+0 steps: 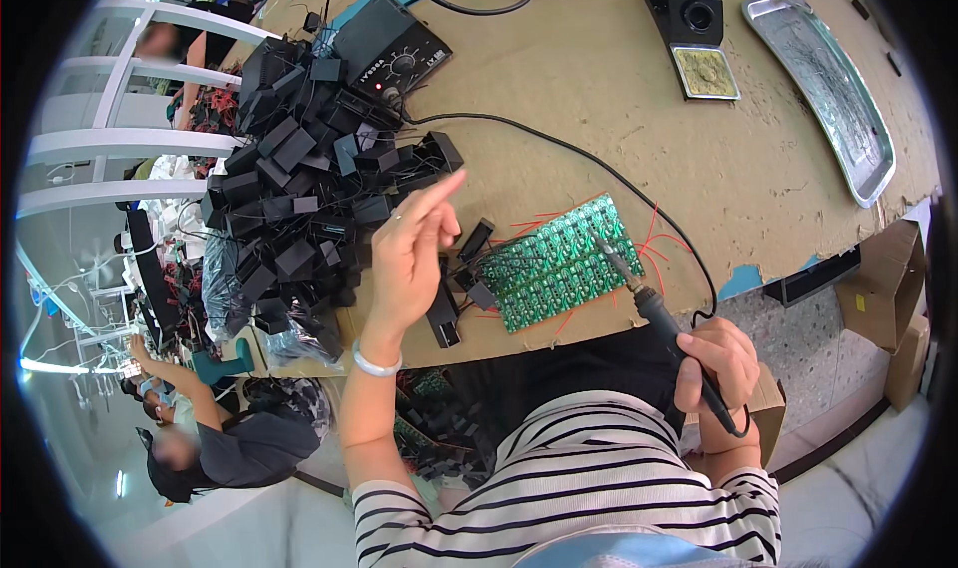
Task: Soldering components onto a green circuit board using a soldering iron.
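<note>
My right hand (pixel 720 364) is wrapped round the dark handle of a soldering iron (pixel 659 313). The iron's metal tip points up and left over the right part of a green circuit board panel (pixel 569 269); whether it touches the board cannot be made out. Thin red wires stick out from the panel's edges, and black wires lie over its left part. My left hand (pixel 411 259) hovers between the panel and a heap of small black plastic boxes (pixel 299 169). Its index finger is stretched out, the others are partly bent, and nothing shows in it. Loose black boxes (pixel 444 313) lie beside its wrist.
A black soldering station (pixel 391 54) stands behind the heap, its cable looping across the brown table (pixel 559 79). Far right are an iron stand (pixel 689 19) with a yellowish cleaning pad and a metal tray (pixel 828 99). Cardboard boxes (pixel 878 288) stand lower right. Other people sit at left.
</note>
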A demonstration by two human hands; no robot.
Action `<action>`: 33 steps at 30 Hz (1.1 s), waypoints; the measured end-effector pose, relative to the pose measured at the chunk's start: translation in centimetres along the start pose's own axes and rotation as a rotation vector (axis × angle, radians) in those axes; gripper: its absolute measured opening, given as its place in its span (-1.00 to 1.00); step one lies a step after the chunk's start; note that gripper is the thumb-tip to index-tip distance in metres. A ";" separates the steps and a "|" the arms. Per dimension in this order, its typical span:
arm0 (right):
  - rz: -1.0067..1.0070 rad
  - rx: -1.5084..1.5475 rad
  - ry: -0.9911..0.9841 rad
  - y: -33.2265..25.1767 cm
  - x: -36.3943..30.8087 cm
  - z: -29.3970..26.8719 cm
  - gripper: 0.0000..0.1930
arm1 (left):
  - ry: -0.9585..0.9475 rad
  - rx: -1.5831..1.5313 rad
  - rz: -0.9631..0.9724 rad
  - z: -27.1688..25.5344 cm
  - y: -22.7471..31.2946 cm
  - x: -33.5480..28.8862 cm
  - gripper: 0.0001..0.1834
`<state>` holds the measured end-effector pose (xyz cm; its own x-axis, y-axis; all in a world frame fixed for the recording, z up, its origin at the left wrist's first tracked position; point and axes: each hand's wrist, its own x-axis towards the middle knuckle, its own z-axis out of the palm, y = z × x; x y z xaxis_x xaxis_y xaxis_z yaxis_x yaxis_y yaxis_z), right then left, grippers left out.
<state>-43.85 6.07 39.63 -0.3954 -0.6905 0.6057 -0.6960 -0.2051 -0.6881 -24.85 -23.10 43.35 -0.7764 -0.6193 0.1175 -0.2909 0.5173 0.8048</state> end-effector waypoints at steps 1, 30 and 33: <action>0.006 0.010 0.011 0.2 0.1 0.4 -0.73 | -0.032 0.139 0.114 0.2 0.7 0.8 -0.57; -0.024 -0.006 -0.119 1.3 1.0 3.3 -0.75 | -0.280 0.502 0.507 3.9 -0.2 2.9 -0.91; -0.050 -0.056 -0.164 1.0 0.9 3.3 -0.74 | -0.252 0.519 0.521 4.2 -0.3 2.8 -0.90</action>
<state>-42.94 2.95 38.23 -0.2599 -0.7852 0.5621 -0.7464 -0.2060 -0.6328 -29.31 -22.49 41.02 -0.9704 -0.0998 0.2198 -0.0303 0.9537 0.2993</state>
